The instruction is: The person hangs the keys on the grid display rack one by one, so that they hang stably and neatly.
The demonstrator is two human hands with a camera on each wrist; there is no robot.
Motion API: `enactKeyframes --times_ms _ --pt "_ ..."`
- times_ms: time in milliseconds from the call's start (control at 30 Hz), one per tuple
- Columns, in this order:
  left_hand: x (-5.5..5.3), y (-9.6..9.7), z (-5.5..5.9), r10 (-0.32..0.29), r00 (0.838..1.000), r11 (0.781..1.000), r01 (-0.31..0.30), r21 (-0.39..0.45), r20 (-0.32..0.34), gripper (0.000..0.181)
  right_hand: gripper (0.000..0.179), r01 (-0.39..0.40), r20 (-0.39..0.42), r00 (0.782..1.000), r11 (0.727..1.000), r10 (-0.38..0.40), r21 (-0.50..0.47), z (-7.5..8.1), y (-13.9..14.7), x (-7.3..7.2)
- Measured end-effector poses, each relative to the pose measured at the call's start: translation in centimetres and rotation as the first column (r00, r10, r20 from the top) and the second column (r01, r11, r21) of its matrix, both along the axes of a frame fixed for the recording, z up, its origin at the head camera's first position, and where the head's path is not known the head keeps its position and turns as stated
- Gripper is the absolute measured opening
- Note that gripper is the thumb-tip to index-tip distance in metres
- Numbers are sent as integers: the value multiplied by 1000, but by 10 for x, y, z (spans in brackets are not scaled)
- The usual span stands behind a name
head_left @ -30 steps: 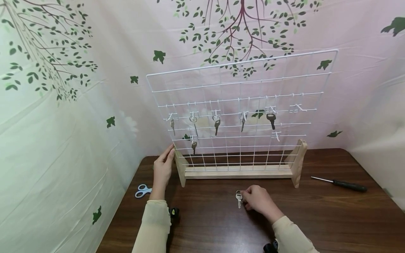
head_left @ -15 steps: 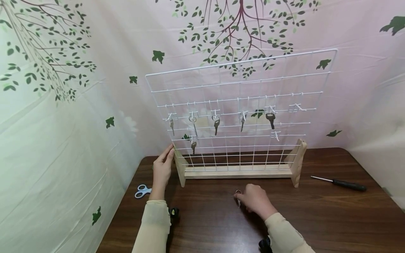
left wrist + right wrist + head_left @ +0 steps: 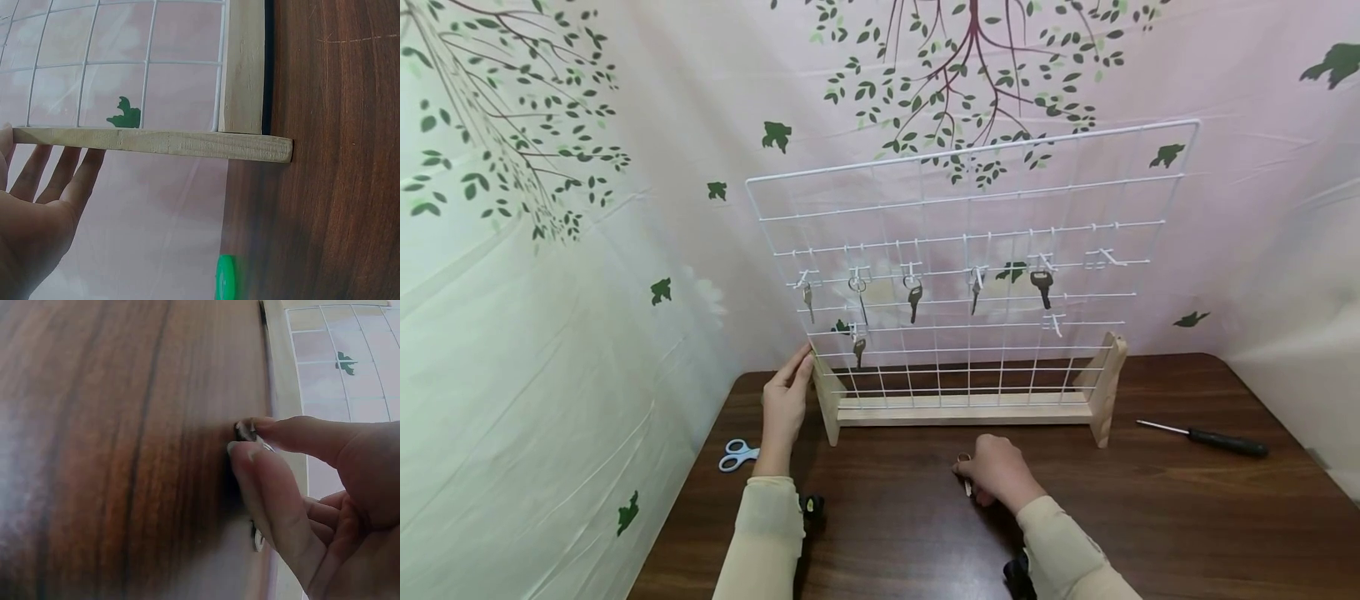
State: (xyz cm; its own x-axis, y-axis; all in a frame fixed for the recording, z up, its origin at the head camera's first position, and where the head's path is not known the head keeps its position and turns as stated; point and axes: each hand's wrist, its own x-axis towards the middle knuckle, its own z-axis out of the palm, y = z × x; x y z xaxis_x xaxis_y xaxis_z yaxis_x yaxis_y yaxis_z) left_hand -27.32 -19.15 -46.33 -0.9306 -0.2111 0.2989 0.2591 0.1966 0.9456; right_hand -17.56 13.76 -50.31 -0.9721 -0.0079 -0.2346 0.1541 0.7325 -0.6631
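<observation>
My right hand is low over the table in front of the rack and pinches a small metal key on a ring. In the right wrist view, part of the key shows between thumb and fingertips, the rest behind the fingers. With thumb on one side and fingers on the other, my left hand holds the wooden side post of the rack. White wire grid rises from that wooden base. Several keys hang from its white hooks, among them a dark key and a lower key.
Light blue scissors lie left of my left forearm. A black-handled screwdriver lies to the right on the brown table. Two more white hooks, an upper hook and a lower hook, are on the grid's right.
My right hand has shifted slightly left, its fingers now covering most of the key that showed plainly before. The left hand and rack stay where they were.
</observation>
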Motion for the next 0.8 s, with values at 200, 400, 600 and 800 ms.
enactKeyframes --times_ms 200,400,600,800 --pt "1 1 1 7 1000 1000 -7 -3 4 41 37 -17 31 999 1000 18 -25 -1 -1 -1" --pt "2 0 1 -8 1000 1000 8 0 26 42 37 -46 32 998 998 47 -40 -1 -4 0" --pt "2 0 2 -4 999 1000 5 -13 45 43 37 -78 14 997 996 78 -44 -1 -6 1" --pt "2 1 2 6 999 1000 -5 -20 41 44 37 -76 12 997 996 77 -48 -1 -6 3"
